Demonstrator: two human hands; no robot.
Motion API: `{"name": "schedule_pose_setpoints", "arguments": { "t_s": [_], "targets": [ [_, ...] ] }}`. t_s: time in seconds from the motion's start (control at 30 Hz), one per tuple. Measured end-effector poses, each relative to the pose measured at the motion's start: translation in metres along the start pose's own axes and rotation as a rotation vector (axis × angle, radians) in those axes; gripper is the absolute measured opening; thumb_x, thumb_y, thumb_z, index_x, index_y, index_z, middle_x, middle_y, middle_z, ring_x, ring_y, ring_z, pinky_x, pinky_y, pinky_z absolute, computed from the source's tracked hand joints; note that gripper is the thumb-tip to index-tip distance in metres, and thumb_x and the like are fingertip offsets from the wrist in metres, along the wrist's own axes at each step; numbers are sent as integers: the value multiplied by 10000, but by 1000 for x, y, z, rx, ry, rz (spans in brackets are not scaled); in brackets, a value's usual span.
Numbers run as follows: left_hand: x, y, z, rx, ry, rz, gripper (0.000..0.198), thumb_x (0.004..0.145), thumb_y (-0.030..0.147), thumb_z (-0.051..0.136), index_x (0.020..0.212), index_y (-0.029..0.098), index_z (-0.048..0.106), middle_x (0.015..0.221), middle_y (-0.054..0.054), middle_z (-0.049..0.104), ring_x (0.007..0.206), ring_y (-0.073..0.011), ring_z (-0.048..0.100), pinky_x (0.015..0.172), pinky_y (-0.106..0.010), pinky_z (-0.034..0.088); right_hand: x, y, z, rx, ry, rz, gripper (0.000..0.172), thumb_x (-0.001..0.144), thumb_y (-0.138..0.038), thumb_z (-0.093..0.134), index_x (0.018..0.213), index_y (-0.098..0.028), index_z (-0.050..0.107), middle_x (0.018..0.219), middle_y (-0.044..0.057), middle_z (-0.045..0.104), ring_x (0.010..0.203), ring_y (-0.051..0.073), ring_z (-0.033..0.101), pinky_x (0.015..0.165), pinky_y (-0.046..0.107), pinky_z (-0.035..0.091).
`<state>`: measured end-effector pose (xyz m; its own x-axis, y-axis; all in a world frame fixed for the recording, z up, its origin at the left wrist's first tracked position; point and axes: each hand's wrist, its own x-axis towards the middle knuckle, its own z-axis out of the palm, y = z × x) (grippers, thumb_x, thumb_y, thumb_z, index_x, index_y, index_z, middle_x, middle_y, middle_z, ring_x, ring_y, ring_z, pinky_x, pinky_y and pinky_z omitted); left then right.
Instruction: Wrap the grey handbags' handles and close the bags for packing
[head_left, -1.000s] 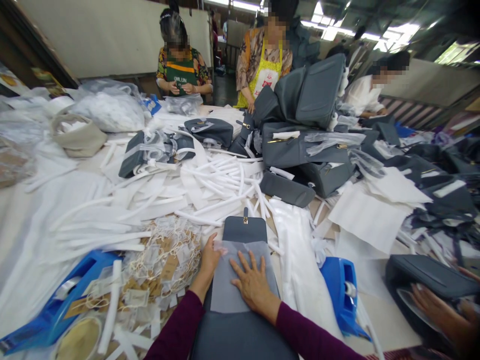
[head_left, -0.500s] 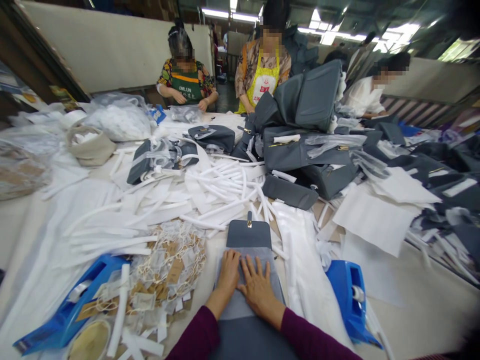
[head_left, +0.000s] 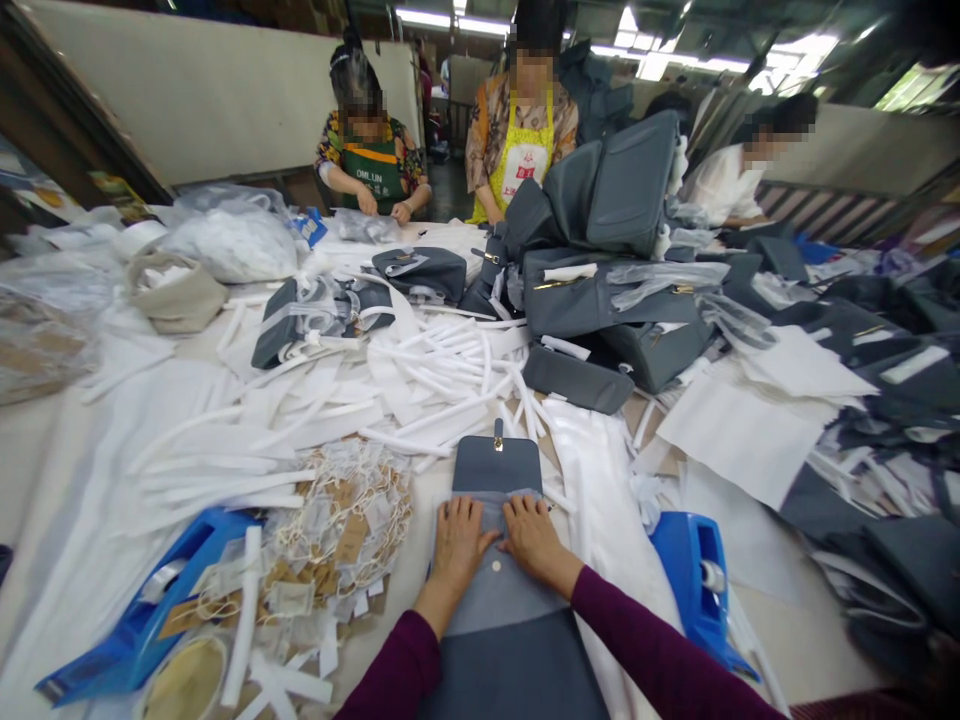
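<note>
A dark grey bag (head_left: 517, 665) lies in front of me, its flap (head_left: 496, 468) with a gold clasp pointing away. A translucent sheet (head_left: 487, 605) covers the middle of the bag, and a small round pale spot shows on it. My left hand (head_left: 457, 545) rests on the sheet's left side, fingers extended near its far edge. On the right side my right hand (head_left: 534, 540) lies on the same sheet with its fingers spread forward. The thumbs point toward each other with a small gap between them.
Blue tape dispensers stand left (head_left: 142, 610) and right (head_left: 694, 580). Stringed tags (head_left: 345, 530) lie at left, white strips (head_left: 442, 360) ahead, grey bags (head_left: 600, 290) beyond and white sheets (head_left: 742, 430) at right. Several people are across the table.
My right hand has moved right, away from my left hand, uncovering the pale spot. My left hand lies flatter, its fingers more spread. Dark grey pieces now show at the lower right.
</note>
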<state>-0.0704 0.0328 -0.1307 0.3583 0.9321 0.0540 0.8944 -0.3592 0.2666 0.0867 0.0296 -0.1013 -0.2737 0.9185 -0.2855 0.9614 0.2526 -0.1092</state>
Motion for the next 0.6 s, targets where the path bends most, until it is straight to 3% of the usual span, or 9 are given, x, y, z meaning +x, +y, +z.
{"name": "schedule_pose_setpoints", "arguments": {
  "t_s": [0.37, 0.6],
  "targets": [
    [2, -5, -3, -62, -68, 68, 387, 762, 428, 690, 1032, 203, 527, 1086, -64, 535, 1054, -257, 469, 927, -412, 376, 8, 9, -7, 20, -84, 41, 639, 691, -530, 729, 1146, -116, 554, 1181, 185, 539, 1082, 340, 462, 921, 445, 335],
    [2, -5, -7, -28, -82, -2, 466, 722, 506, 701, 1027, 194, 537, 1075, -80, 549, 1057, -288, 473, 949, -449, 354, 10, 13, -10, 22, -113, 34, 725, 626, -552, 768, 1171, -128, 546, 1160, 173, 546, 1068, 336, 469, 902, 432, 345]
  ]
}}
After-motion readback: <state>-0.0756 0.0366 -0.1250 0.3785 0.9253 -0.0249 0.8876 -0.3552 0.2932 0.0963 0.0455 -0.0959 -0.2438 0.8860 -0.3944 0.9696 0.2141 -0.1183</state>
